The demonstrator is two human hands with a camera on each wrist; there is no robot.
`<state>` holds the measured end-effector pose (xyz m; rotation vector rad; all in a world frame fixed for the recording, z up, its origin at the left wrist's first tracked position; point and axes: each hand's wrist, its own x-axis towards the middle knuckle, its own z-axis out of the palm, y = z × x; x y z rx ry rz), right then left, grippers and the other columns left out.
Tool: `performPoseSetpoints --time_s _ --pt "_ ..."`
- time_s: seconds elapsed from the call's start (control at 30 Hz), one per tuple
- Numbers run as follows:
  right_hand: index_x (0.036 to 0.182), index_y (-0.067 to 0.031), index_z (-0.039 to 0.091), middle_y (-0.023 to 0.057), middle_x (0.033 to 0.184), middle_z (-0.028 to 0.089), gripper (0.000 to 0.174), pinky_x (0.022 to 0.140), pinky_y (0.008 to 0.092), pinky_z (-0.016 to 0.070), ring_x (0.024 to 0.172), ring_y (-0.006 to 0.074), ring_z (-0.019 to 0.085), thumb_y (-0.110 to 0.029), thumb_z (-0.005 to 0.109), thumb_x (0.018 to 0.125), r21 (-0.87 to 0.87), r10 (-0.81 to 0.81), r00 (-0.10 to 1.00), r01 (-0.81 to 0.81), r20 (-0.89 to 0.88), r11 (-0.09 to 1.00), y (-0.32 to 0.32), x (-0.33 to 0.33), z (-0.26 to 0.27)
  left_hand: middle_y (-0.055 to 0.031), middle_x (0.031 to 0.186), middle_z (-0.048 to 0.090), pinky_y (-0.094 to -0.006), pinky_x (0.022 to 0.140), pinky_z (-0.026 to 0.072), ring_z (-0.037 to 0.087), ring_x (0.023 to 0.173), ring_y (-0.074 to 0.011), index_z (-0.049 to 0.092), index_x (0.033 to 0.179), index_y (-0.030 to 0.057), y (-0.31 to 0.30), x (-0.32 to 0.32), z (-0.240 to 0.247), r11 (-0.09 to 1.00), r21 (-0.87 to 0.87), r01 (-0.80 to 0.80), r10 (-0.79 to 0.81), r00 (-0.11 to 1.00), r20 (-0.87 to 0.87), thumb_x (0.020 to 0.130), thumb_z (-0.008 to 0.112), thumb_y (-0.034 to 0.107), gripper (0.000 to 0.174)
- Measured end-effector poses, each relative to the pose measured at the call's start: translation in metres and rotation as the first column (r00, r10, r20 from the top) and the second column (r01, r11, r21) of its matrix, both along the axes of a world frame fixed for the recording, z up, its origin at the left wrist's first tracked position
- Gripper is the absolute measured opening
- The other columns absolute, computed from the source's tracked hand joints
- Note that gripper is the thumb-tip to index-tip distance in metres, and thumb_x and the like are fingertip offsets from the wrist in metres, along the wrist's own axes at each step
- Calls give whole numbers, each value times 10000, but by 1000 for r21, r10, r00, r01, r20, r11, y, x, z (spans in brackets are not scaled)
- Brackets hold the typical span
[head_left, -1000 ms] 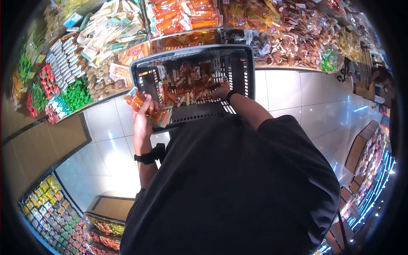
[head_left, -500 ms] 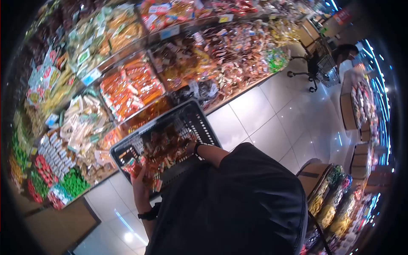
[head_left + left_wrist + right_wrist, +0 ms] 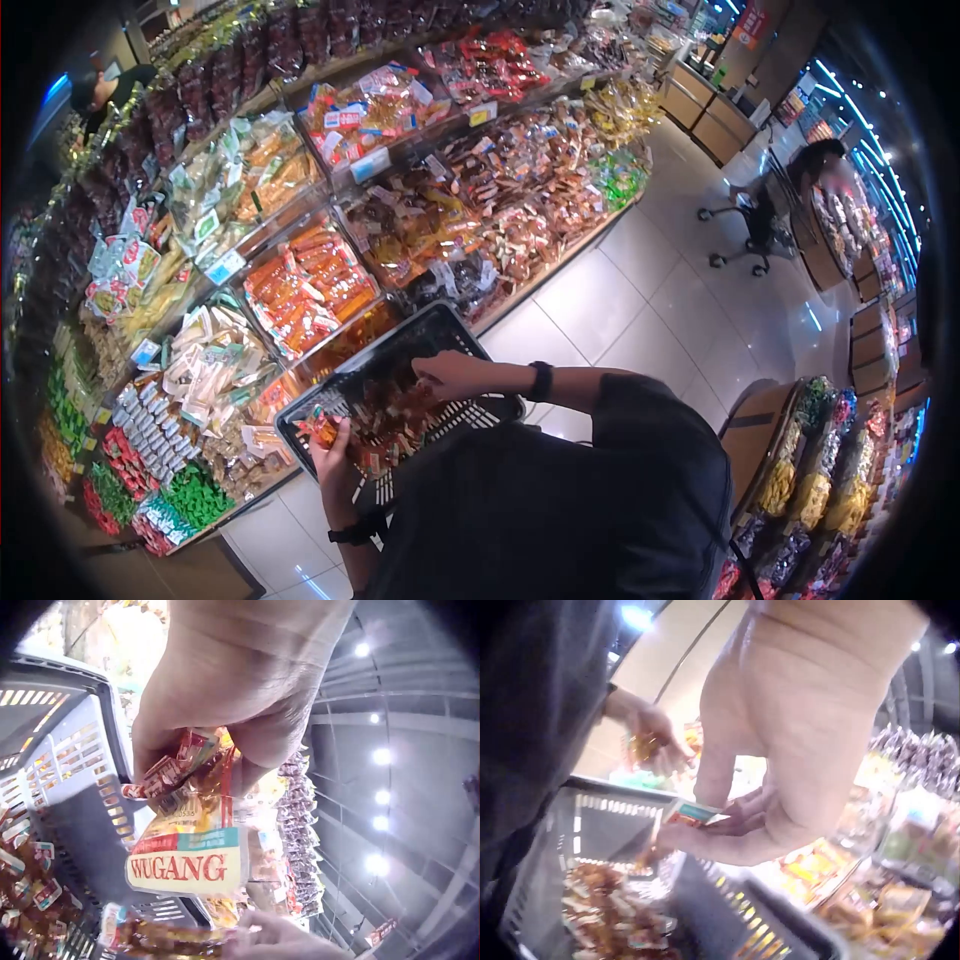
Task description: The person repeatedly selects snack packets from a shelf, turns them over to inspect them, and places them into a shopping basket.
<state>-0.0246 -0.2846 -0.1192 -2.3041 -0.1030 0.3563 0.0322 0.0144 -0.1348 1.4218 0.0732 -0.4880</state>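
My left hand (image 3: 335,468) holds several snack packets at the left end of a dark plastic shopping basket (image 3: 615,825). In the left wrist view one packet (image 3: 184,859) under those fingers reads "WUGANG" in red on a cream band. The right hand (image 3: 455,375), palm down above the basket, pinches a single small snack packet (image 3: 691,812) by its end. That packet's reddish-brown body (image 3: 172,936) stretches out sideways in the left wrist view. More small brown packets (image 3: 395,415) lie loose in the basket, partly hidden by the right hand and forearm.
Behind the basket stands a sloping display with bins of orange packets (image 3: 310,285), white packets (image 3: 205,350) and green sweets (image 3: 195,490). A tiled floor (image 3: 640,290) runs to the right, with a shopping cart (image 3: 755,235) and a person there. Another display (image 3: 800,480) stands at lower right.
The head view has swung up and turned, showing more of the display and aisle. My right hand has risen out of the basket with a packet. The left hand still holds its packets.
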Motion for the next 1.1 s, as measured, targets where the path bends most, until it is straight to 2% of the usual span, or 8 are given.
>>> performPoseSetpoints --time_s 0.07,0.13,0.23,0.33,0.5,0.67,0.8,1.1 --pt "921 2 584 196 836 678 251 732 420 538 854 355 699 -228 670 869 81 44 991 -54 123 995 -15 9 49 7 745 584 -236 572 414 529 623 -78 592 1001 84 -8 10 11 998 54 20 -23 998 61 962 687 165 131" --pt "924 -7 611 140 774 661 266 676 357 537 739 272 691 -269 655 938 163 123 951 -175 285 971 -25 18 90 23 712 584 -232 575 416 536 614 -76 607 1018 78 -17 18 25 981 186 61 -87 987 134 962 699 216 175" --pt "1015 -62 696 -15 717 647 231 576 219 471 667 58 622 -287 695 963 558 -34 997 -10 68 830 -34 20 139 8 749 592 -242 616 457 565 659 -90 595 1089 37 -36 21 54 980 -110 165 -145 975 169 973 676 207 221" --pt "1012 -40 683 4 730 660 218 558 213 479 619 60 621 -253 682 964 566 -105 993 56 55 822 -32 17 181 -24 916 617 -263 692 500 593 764 -110 565 1187 18 -51 9 82 840 -410 355 -300 934 193 953 674 131 282" --pt "1035 2 658 21 720 658 182 496 214 467 557 68 612 -163 680 962 734 -219 968 60 123 677 -9 9 213 -23 986 620 -280 773 497 610 880 -114 569 1155 22 -72 -28 136 921 -276 273 -189 936 296 824 739 -45 378" --pt "964 -26 625 -4 673 616 142 446 197 439 508 51 571 -166 644 976 798 -248 952 8 178 602 6 2 223 -17 929 615 -268 756 474 591 864 -103 578 1038 27 -62 -47 144 922 -272 274 -164 915 368 856 698 -41 228" --pt "904 6 616 25 692 634 171 455 231 475 509 102 622 -144 637 984 857 -210 968 -9 136 516 10 2 227 -19 879 585 -265 714 447 559 793 -102 541 955 46 -55 -54 154 882 -332 334 -179 890 420 867 673 -42 181" --pt "886 8 603 31 700 632 195 438 232 462 491 107 614 -155 628 991 870 -146 948 -189 282 455 18 1 227 -43 921 587 -292 758 478 587 845 -137 525 1048 44 -42 -59 145 902 -288 323 -190 893 407 846 685 -24 266"
